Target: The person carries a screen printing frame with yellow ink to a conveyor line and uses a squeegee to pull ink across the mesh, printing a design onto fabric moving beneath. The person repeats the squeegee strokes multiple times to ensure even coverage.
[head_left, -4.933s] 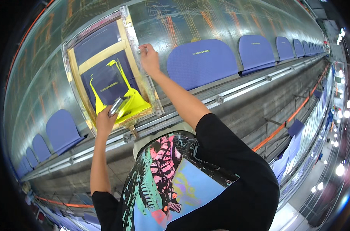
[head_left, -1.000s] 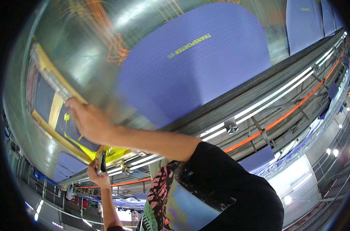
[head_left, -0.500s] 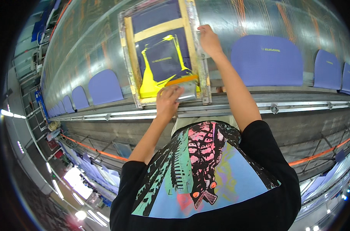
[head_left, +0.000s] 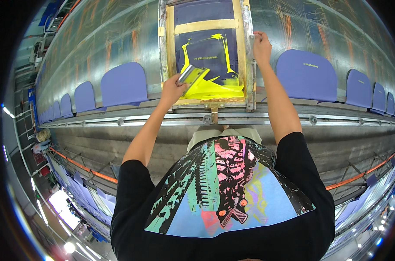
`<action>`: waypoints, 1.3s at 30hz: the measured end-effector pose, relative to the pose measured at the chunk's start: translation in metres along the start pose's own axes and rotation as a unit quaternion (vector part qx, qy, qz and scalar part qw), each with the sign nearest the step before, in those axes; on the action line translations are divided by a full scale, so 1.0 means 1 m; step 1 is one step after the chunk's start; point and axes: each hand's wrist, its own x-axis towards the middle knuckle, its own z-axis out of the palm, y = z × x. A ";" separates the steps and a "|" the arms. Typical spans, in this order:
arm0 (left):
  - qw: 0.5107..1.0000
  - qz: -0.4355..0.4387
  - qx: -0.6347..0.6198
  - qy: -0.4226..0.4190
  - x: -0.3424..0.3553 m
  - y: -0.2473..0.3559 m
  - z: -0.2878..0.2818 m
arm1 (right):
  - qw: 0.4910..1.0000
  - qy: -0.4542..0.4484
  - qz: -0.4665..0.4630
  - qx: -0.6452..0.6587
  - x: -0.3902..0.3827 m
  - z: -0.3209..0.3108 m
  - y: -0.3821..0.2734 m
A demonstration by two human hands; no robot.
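Note:
A screen-printing frame [head_left: 163, 52] lies squarely over the metal table in front of me, its dark mesh crossed by a tan tape strip. Bright yellow ink [head_left: 217, 92] pools along the near end of the mesh, and thin streaks run up both sides of a small printed-text area. My left hand [head_left: 173, 90] grips a squeegee [head_left: 192, 77], a metal-backed blade smeared yellow, tilted over the near left corner of the mesh. My right hand [head_left: 262, 48] has its fingers curled at the frame's right edge. Its fingertips are partly hidden.
Purple rounded pads lie in a row on the long metal table: one pad [head_left: 124, 85] to the left, another [head_left: 307, 75] to the right, with several more beyond. A metal rail [head_left: 154, 119] runs along the near edge. Behind me stretches an orange bar [head_left: 82, 166].
The frame has shifted right and straightened from a slant. The squeegee has gone from the near right of the mesh to its left side and turned. Both hands moved along.

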 end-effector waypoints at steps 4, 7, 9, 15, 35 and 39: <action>0.979 0.067 0.036 -0.189 0.052 0.032 0.026 | 1.000 -0.001 0.001 -0.020 0.006 0.002 0.016; 0.928 0.119 0.128 -0.328 0.083 0.045 0.032 | 1.000 -0.004 -0.002 -0.028 0.006 0.009 0.012; 0.895 0.100 0.195 -0.388 0.095 0.062 0.026 | 1.000 -0.001 0.001 -0.030 0.001 0.011 0.010; 0.961 0.091 0.163 -0.203 0.116 0.085 -0.030 | 0.999 0.003 0.004 -0.038 -0.007 -0.001 0.006; 0.930 0.235 0.205 0.194 0.063 0.053 -0.007 | 0.999 -0.025 -0.026 0.005 -0.040 0.012 -0.021; 0.931 0.189 0.249 0.188 0.066 0.040 -0.004 | 0.998 -0.040 -0.042 0.022 -0.034 0.028 -0.028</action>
